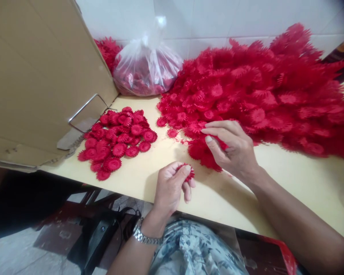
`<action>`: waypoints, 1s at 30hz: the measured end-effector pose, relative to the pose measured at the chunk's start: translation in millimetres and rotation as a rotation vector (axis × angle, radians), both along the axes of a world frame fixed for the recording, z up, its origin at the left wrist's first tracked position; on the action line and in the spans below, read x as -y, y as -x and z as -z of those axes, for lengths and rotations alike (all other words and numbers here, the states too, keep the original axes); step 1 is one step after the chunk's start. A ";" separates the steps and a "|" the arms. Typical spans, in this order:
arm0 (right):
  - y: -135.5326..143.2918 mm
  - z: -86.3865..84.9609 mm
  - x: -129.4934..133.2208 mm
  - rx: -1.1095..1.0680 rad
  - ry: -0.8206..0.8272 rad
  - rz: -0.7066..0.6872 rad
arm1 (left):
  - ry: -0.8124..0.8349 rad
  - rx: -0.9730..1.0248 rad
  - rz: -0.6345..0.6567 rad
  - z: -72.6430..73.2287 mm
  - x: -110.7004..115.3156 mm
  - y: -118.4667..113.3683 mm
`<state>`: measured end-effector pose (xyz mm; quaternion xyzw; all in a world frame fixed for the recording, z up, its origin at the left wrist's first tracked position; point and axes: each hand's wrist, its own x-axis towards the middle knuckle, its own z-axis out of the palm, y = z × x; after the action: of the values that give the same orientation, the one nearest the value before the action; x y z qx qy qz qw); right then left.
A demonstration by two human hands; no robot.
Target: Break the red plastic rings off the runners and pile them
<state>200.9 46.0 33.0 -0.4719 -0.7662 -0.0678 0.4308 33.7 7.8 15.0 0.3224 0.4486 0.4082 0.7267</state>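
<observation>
Your left hand (170,185) pinches a small red disc with a toothed rim (191,174) between thumb and fingers; that disc is just in front of the near edge of the large red heap (260,95), over the pale tabletop (166,152); your right hand (236,147) is at the heap's near edge, its fingers loosely bent and its thumb a narrow gap from the fingertips; whether it touches any red piece, you cannot tell from this view.

Partly beneath your right hand, at the front of the heap, lies a darker red clump (202,152); one loose disc (172,133) rests just beside the heap's left side, with red crumbs scattered between them. Well left of the heap, a smaller pile of toothed discs (119,139) spreads over the tabletop; a knotted clear bag (147,72) of red pieces stands at the heap's far left, against the tiled wall (206,19); more red pieces (106,51) show behind the bag.

Farther left of the heap stands a cardboard panel (43,76) with a bent wire loop (87,112) at its lower corner; nearer to you than the heap are your metal-banded watch (147,235) and blue-and-white patterned clothing (195,248).
</observation>
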 end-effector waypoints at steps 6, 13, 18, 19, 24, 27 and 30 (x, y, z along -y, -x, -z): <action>10.0 -5.5 11.2 -0.089 0.155 -0.175 | -0.070 -0.082 -0.051 0.9 -1.0 -1.6; 19.1 -4.7 14.8 -0.146 0.556 -0.367 | -0.229 -0.099 -0.136 1.1 -2.7 -3.7; 20.7 -3.5 13.7 -0.261 0.709 -0.458 | -0.268 -0.042 -0.039 5.0 -1.2 -3.0; 20.2 -3.0 13.4 -0.274 0.714 -0.461 | -0.267 -0.017 -0.023 5.5 -1.2 -2.6; 20.3 2.2 12.9 -0.301 0.715 -0.393 | -0.288 -0.136 -0.052 5.8 -2.7 -0.1; 21.5 3.6 13.1 -0.335 0.737 -0.409 | -0.305 -0.243 -0.124 5.6 -4.1 1.3; 21.2 2.8 12.9 -0.381 0.800 -0.488 | -0.299 -0.262 -0.187 6.0 -4.6 1.7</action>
<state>179.7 33.1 30.2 -0.4114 -0.7278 0.4209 0.3520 31.9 12.4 9.0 0.4339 0.5017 0.4904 0.5653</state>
